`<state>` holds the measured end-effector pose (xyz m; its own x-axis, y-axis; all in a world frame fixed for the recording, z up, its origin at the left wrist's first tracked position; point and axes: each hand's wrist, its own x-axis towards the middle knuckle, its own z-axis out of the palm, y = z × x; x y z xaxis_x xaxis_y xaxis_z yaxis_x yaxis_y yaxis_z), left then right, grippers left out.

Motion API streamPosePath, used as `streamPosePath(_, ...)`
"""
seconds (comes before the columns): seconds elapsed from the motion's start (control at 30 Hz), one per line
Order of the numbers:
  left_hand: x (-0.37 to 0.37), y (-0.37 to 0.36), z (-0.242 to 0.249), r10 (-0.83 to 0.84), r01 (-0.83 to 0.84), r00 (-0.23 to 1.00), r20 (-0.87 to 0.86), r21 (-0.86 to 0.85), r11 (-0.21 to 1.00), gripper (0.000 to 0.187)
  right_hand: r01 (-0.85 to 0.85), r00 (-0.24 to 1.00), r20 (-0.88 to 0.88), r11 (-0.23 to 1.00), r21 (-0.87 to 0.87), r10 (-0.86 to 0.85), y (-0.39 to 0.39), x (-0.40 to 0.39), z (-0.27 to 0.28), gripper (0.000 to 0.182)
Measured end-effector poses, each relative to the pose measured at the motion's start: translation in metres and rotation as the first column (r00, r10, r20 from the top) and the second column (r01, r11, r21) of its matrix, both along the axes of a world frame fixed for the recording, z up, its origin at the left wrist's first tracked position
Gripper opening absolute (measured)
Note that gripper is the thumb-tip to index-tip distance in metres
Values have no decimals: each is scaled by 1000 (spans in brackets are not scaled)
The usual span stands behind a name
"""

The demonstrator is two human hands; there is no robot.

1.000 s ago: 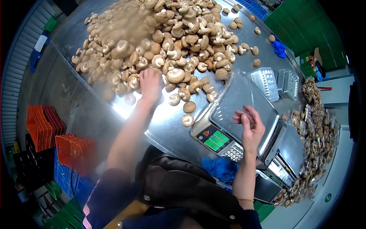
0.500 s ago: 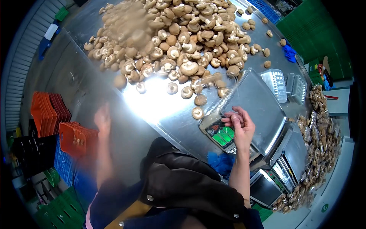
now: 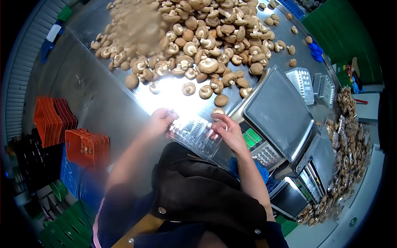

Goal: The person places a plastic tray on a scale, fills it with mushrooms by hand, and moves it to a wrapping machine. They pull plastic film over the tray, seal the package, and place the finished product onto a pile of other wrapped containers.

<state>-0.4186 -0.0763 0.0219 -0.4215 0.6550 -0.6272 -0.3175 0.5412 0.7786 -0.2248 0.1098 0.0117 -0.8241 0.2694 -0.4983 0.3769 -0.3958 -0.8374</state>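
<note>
In front of my body, near the table edge, is a clear plastic tray [image 3: 191,131] with a ribbed bottom. My left hand [image 3: 160,120], a little blurred, is closed on the tray's left end. At the other end my right hand [image 3: 230,134] pinches the tray with bent fingers. A few shiitake mushrooms [image 3: 221,100] lie just beyond the tray, one of them partly behind my right fingers. Right of that hand stands a weighing scale [image 3: 278,113], its display lit green and its platter bare.
A large mushroom heap [image 3: 198,33] covers the far table. Two clear trays [image 3: 300,84] lie beyond the scale. Orange crates [image 3: 87,146] stand at the left. Packed mushrooms [image 3: 351,153] are piled at the right, and a blue cloth or glove [image 3: 260,170] lies beneath my right forearm.
My right hand has brought the clear tray from over the scale leftwards and closer to my body. My left hand has come in from the left and taken hold of its other end.
</note>
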Motion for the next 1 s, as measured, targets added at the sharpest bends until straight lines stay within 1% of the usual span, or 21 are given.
streamPosePath(0.03,-1,-2,-2,102,-103,994,-28,-48,994,18,71,997,12,997,-27,-71,-3,2,-10,42)
streamPosePath(0.07,0,-2,-1,193,-194,981,-20,-98,976,18,79,994,75,996,-46,-75,-7,7,-19,50)
streamPosePath(0.17,-5,-10,-9,215,-201,974,74,-158,967,18,-46,985,162,992,-116,64,-28,4,-12,49)
streamPosePath(0.2,-9,-14,-18,163,-142,980,114,-176,974,22,23,985,173,987,-160,5,-40,0,-12,45)
streamPosePath(0.3,-21,-15,-30,240,-185,924,299,-202,962,28,42,967,253,992,-120,-11,-43,-12,-38,45)
streamPosePath(0.33,-26,-9,-25,294,-220,875,385,-225,949,33,122,941,332,983,-140,-69,-40,-20,-38,40)
streamPosePath(0.43,-43,17,-42,312,-246,865,392,-211,946,33,267,898,399,950,-161,-185,-16,-44,-61,40)
streamPosePath(0.47,-50,31,-47,340,-303,839,425,-154,940,34,254,913,357,961,-110,-200,-8,-51,-68,33)
streamPosePath(0.5,-62,45,-57,334,-319,850,408,-108,942,29,322,894,344,946,-44,-288,1,-65,-67,32)
streamPosePath(0.57,-86,79,-72,303,-345,873,383,44,938,24,462,836,295,884,76,-462,21,-100,-62,31)
streamPosePath(0.63,-91,116,-89,377,-433,856,354,93,897,17,499,824,202,846,187,-530,56,-126,-74,30)
streamPosePath(0.67,-97,131,-112,413,-488,841,349,158,859,12,498,820,171,829,256,-546,71,-139,-78,29)
streamPosePath(0.7,-98,149,-100,428,-484,859,282,174,858,10,495,817,142,806,324,-559,84,-150,-80,28)
streamPosePath(0.77,-96,173,-102,534,-559,829,167,201,804,8,552,767,174,774,310,-617,97,-168,-64,31)
streamPosePath(0.8,-97,174,-100,498,-514,857,132,169,841,9,570,767,142,766,296,-626,100,-171,-65,32)
streamPosePath(0.9,-90,173,-105,534,-565,825,184,264,782,11,626,754,65,746,228,-653,94,-166,-74,32)
streamPosePath(0.93,-91,167,-103,489,-515,856,166,216,829,24,635,756,37,745,203,-654,89,-162,-75,31)
streamPosePath(0.97,-86,162,-102,516,-545,838,176,215,811,23,644,754,12,744,177,-656,83,-156,-76,31)
streamPosePath(1.0,-82,157,-96,502,-533,845,183,225,816,22,624,772,29,765,159,-635,79,-151,-73,33)
